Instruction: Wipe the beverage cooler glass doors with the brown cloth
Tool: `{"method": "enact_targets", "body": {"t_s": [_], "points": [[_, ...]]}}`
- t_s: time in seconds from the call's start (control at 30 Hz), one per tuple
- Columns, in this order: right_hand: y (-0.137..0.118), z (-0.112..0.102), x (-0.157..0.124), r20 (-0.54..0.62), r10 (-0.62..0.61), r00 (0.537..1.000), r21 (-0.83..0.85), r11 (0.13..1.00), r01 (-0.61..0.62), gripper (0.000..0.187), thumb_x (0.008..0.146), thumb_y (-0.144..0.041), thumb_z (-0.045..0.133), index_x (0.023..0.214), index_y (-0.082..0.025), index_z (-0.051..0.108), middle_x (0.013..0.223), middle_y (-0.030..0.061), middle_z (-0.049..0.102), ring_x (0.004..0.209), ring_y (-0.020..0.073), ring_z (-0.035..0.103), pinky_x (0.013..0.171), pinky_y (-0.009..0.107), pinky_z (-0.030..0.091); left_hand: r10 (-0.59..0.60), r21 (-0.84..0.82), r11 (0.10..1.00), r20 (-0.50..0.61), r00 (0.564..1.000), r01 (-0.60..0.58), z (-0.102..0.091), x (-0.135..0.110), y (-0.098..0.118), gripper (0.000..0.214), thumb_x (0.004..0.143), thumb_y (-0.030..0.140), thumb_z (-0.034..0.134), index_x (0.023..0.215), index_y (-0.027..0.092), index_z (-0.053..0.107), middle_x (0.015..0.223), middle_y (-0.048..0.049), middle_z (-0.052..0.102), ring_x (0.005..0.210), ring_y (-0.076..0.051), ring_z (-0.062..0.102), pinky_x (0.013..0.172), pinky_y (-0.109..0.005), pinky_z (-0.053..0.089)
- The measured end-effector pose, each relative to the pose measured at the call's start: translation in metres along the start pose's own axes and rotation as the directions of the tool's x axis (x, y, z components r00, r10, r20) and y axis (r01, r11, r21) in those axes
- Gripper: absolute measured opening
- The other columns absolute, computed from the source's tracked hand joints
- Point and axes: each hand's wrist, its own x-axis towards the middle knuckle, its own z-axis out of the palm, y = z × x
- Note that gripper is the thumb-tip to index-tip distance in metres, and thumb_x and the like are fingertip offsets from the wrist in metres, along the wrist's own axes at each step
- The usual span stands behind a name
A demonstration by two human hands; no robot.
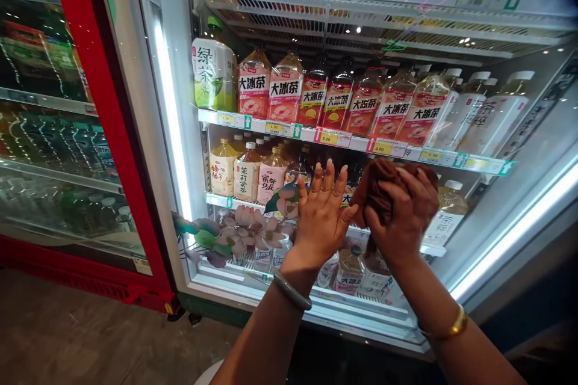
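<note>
At the glass door [153, 132] of a drinks cooler, my two hands are raised side by side in front of the lower shelves; my right hand [404, 213] is clamped around a bunched brown cloth [382, 183], fingers curled over the wad, which sits against the glass just below the price-tag rail [352, 143] of the middle shelf; my left hand [321, 213] is spread flat, fingers apart and pointing up, palm toward the glass, holding nothing, just beside the cloth. A green bangle [292, 292] circles my left wrist; a gold bracelet [447, 328] circles my right.

Behind the glass, the middle shelf carries a row of iced-tea bottles [316, 96] with pink and red labels, a large green-tea bottle [214, 72] at its left end and pale bottles with white caps [478, 111] at its right; the shelf beneath holds yellow and peach drinks [246, 171]; more bottles stand on the bottom shelf [350, 271], partly hidden by my wrists. A flower decal [244, 234] of pink petals and green leaves shows on the glass low at the left. Bright light strips [174, 132] run along the door's edges; to the left stands a second cooler with a red frame [103, 102].
</note>
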Motion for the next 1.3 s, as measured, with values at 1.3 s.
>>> {"method": "enact_targets", "body": {"t_s": [1.3], "points": [[0.033, -0.039, -0.046, 0.267, -0.205, 0.942, 0.077, 0.979, 0.191, 0.033, 0.090, -0.023, 0.070, 0.122, -0.027, 0.065, 0.141, 0.0071, 0.062, 0.144, 0.0289, 0.048, 0.121, 0.055, 0.044, 0.037, -0.118, 0.992, 0.004, 0.999, -0.036, 0.016, 0.009, 0.028, 0.065, 0.108, 0.047, 0.030, 0.167, 0.027, 0.011, 0.175, -0.0091, 0.017, 0.164, -0.025, 0.004, 0.131, -0.059, -0.001]]}}
